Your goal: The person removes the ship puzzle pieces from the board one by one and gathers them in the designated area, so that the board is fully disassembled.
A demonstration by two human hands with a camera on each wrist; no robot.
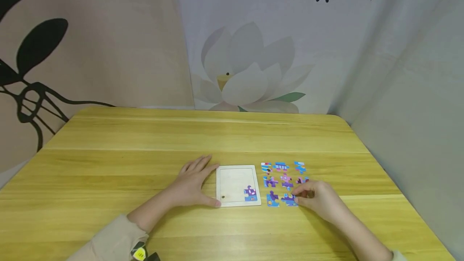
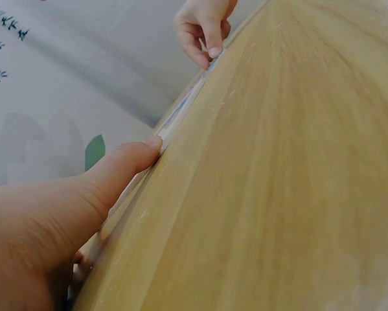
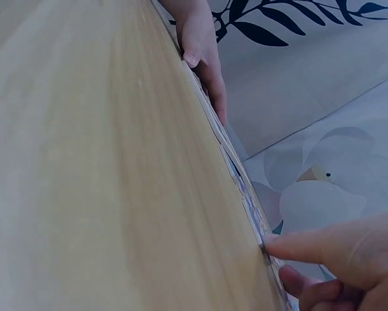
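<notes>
A white, shallow puzzle tray (image 1: 232, 180) lies flat on the table. One purple, pink and blue puzzle piece (image 1: 250, 193) fills its lower right corner. My left hand (image 1: 193, 184) rests along the tray's left edge with fingers and thumb spread, the thumb (image 2: 132, 155) touching the near corner. To the right of the tray, loose jigsaw pieces (image 1: 286, 181) lie in rough rows. My right hand (image 1: 322, 200) pinches the right end of a blue and purple puzzle piece (image 1: 288, 199) in the nearest row. Low wrist angles show the tray and pieces only edge-on.
The wooden table (image 1: 108, 172) extends on all sides of the tray. Behind it hangs a printed curtain (image 1: 253, 63) with a lotus, and a pale curtain (image 1: 409, 92) runs along the right edge. A dark and yellow object (image 1: 139, 251) shows by the left sleeve.
</notes>
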